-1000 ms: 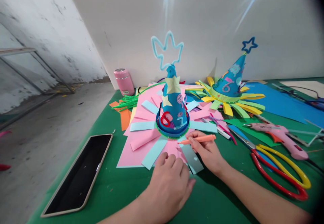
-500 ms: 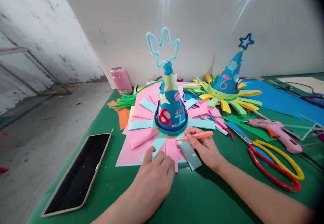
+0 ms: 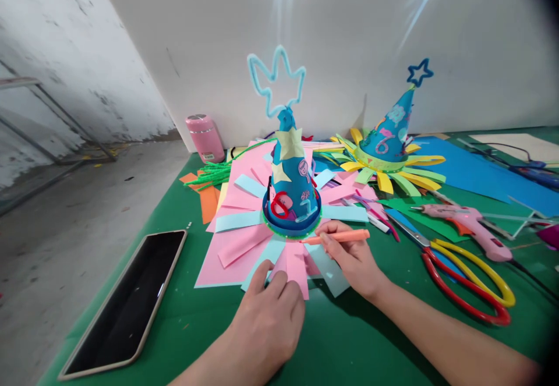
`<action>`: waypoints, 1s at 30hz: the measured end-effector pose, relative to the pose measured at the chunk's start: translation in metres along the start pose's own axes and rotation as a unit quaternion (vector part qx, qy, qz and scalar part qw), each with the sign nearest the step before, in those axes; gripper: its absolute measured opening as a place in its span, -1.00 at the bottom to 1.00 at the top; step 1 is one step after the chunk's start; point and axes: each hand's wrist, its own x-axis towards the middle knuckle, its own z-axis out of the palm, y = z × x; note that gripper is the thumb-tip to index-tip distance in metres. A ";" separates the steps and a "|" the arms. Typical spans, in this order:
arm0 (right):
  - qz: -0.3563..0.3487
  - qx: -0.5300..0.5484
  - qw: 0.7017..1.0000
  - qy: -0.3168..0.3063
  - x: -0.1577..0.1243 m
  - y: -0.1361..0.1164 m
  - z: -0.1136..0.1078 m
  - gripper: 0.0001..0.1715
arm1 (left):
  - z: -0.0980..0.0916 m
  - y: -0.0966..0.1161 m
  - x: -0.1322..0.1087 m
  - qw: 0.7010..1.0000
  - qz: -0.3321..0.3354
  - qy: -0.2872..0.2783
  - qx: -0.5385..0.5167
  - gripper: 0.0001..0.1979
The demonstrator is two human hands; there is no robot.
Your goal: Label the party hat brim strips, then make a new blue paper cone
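Note:
A blue cone party hat (image 3: 292, 167) stands upright with a light blue pipe-cleaner crown (image 3: 267, 92) on top and pink and light blue paper strips fanned around its base. My right hand (image 3: 349, 258) grips an orange marker (image 3: 347, 236), held nearly level. Its tip is at the inner end of a pink paper strip (image 3: 295, 261), just below the hat's green-edged rim. My left hand (image 3: 273, 313) lies palm down with curled fingers at the outer end of that strip. The fingertips are partly hidden.
A second cone hat (image 3: 388, 135) with yellow and green strips stands at the back right. Scissors (image 3: 469, 281) and a pink glue gun (image 3: 467, 223) lie right. A phone (image 3: 126, 304) lies left, a pink bottle (image 3: 205, 138) behind, near green pipe cleaners (image 3: 209, 174).
The whole view has shifted slightly, so things sit a little further left. The marker tip has moved slightly left along the strip near the rim. My left hand stays at the strip.

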 end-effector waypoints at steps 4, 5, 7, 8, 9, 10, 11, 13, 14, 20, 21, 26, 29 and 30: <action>-0.022 -0.020 0.999 -0.015 -0.006 -0.003 0.002 -0.85 | -0.003 0.001 0.001 0.999 -0.036 0.005 -0.038 -0.84; -0.029 -0.025 0.999 -0.021 -0.007 -0.003 0.003 -0.86 | -0.003 0.001 0.001 0.998 -0.045 0.010 -0.041 -0.82; -0.045 -0.034 0.998 -0.031 -0.009 -0.004 0.003 -0.87 | -0.003 -0.001 0.001 0.998 -0.055 0.014 -0.035 -0.78; -0.053 -0.037 0.997 -0.032 -0.009 -0.004 0.003 -0.87 | -0.001 -0.002 0.001 0.998 -0.056 0.008 -0.029 -0.76; -0.058 -0.037 0.997 -0.030 -0.008 -0.003 0.003 -0.87 | 0.000 -0.003 0.000 0.998 -0.055 -0.003 -0.025 -0.75; -0.059 -0.035 0.997 -0.027 -0.008 -0.002 0.003 -0.87 | 0.002 -0.003 -0.001 0.998 -0.055 -0.018 -0.022 -0.74; -0.057 -0.031 0.998 -0.023 -0.007 -0.001 0.003 -0.87 | 0.004 -0.004 -0.002 0.998 -0.057 -0.033 -0.020 -0.72; -0.048 -0.025 0.998 -0.019 -0.006 0.001 0.003 -0.87 | 0.007 -0.004 -0.004 0.996 -0.064 -0.054 -0.022 -0.72; -0.043 -0.025 0.999 -0.020 -0.005 0.002 0.003 -0.87 | 0.008 -0.004 -0.004 0.996 -0.067 -0.059 -0.026 -0.73; -0.010 -0.039 0.999 -0.031 -0.003 0.004 0.006 -0.86 | 0.008 -0.005 -0.004 0.995 -0.056 -0.067 -0.041 -0.76; -0.011 -0.040 0.999 -0.030 -0.003 0.005 0.007 -0.86 | 0.008 -0.005 -0.005 0.995 -0.056 -0.065 -0.042 -0.76; -0.023 -0.057 0.997 -0.038 -0.002 0.003 0.008 -0.87 | 0.008 -0.004 -0.006 0.995 -0.067 -0.054 -0.055 -0.77; -0.016 -0.063 0.997 -0.051 -0.002 0.003 0.009 -0.87 | 0.008 -0.004 -0.005 0.994 -0.070 -0.062 -0.063 -0.78; -0.011 -0.066 0.996 -0.056 -0.003 0.003 0.009 -0.87 | 0.007 -0.005 -0.004 0.993 -0.073 -0.063 -0.064 -0.77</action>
